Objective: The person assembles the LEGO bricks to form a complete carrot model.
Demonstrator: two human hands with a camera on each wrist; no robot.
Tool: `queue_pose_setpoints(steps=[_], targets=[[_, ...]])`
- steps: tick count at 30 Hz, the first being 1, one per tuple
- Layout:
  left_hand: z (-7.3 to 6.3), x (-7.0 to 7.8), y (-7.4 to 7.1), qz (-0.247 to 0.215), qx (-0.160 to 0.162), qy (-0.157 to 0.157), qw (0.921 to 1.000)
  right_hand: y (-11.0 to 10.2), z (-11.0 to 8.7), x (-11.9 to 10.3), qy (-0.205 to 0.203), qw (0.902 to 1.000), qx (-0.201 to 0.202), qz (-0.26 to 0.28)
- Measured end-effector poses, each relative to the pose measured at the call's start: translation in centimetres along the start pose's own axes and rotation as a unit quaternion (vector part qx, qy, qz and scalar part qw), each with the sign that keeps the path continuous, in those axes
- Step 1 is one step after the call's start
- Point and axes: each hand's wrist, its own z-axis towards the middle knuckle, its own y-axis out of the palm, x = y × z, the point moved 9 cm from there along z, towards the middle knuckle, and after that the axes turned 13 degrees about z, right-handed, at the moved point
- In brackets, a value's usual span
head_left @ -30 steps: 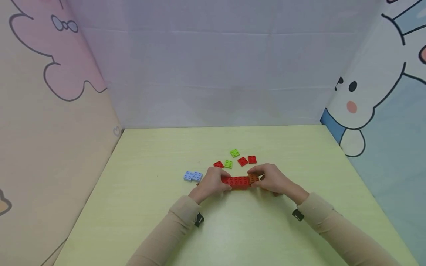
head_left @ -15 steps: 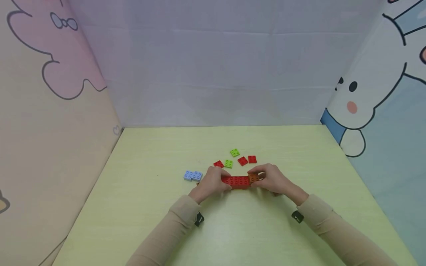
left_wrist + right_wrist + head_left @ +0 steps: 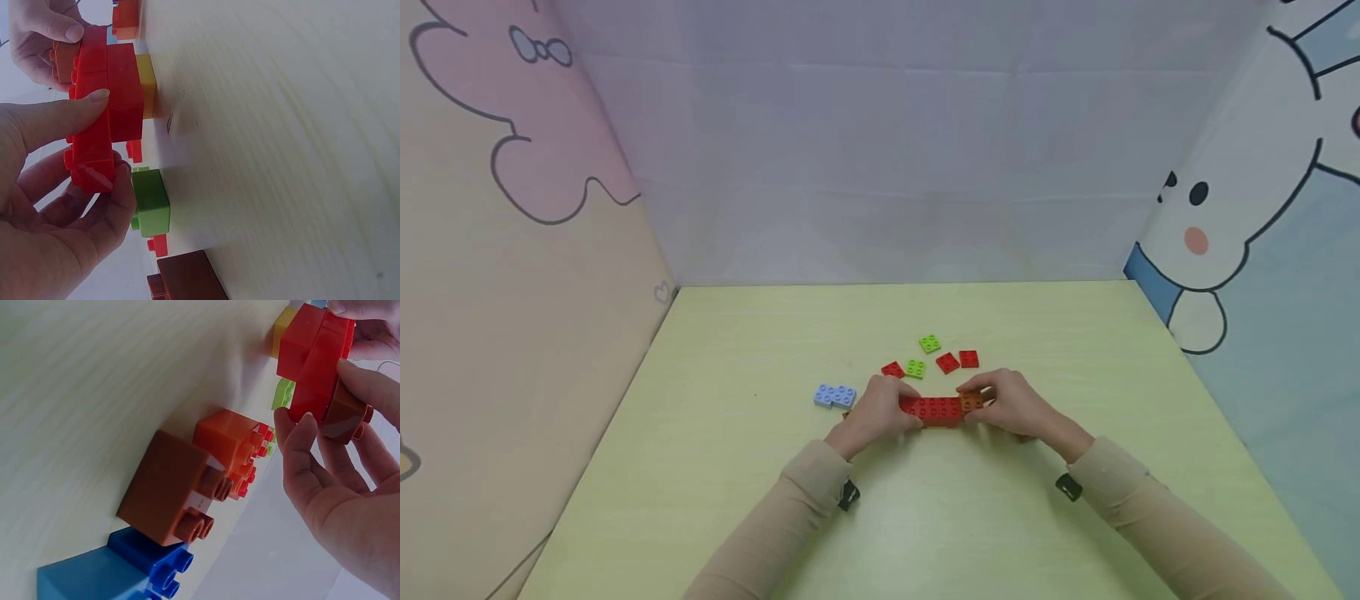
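Note:
A stepped build of toy building bricks stands between both hands, with red bricks [image 3: 938, 410] over a yellow brick [image 3: 147, 84] at the table. My left hand [image 3: 878, 410] pinches the left end of the top red row, thumb on its near side, as the left wrist view shows. A brown brick [image 3: 342, 415] sits on top of the red row's right end. Its sides are pinched by the thumb and fingers of my right hand [image 3: 1011, 402], whose fingertips also lie at the red brick below. That row overhangs the lower red brick at both ends.
Behind the build lie lime green bricks [image 3: 929, 344] and several red bricks [image 3: 968, 359]. Light blue bricks [image 3: 835, 396] stand left of my left hand. Orange [image 3: 228, 439], brown [image 3: 165, 487] and dark blue bricks [image 3: 150, 556] stand by my right hand. A dark brown brick [image 3: 190, 276] is near my left.

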Motion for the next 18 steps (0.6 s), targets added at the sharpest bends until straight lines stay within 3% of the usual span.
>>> queue_pose_setpoints(steps=[18], targets=[[-0.12,0.16,-0.09,0.006,-0.002,-0.003,1.0,0.03,0.07,0.53,0.004,0.9999,0.011,0.004]])
